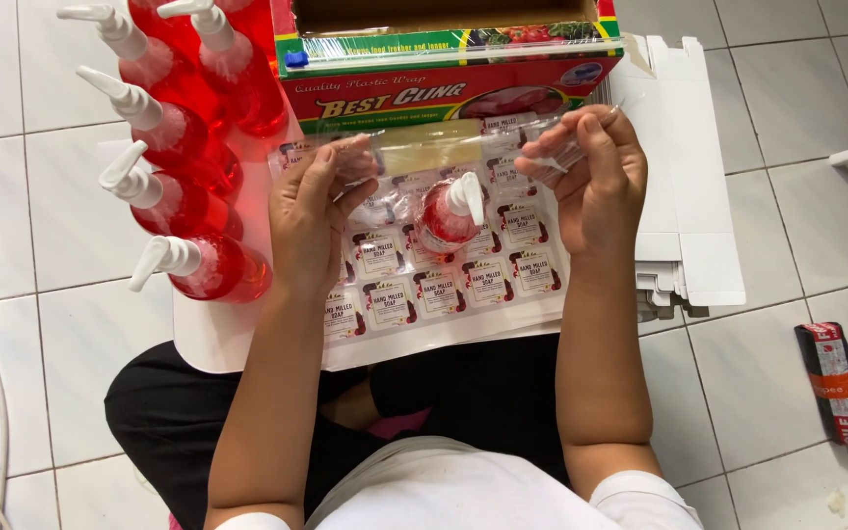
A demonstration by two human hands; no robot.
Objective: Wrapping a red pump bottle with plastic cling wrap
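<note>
Cling film (463, 147) (taut) between hands

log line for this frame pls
left hand: holds plastic wrap | right hand: holds wrap | pump bottle: under wrap, on label sheet

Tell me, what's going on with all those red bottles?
A person sitting on the tiled floor holds a stretch of clear plastic wrap between the left hand and the right hand, pulled from the wrap box. Under the film, between the hands, a small red pump bottle lies over a sheet of labels. More red pump bottles lie lined up to the left, and flat white cardboard pieces sit to the right.
</note>
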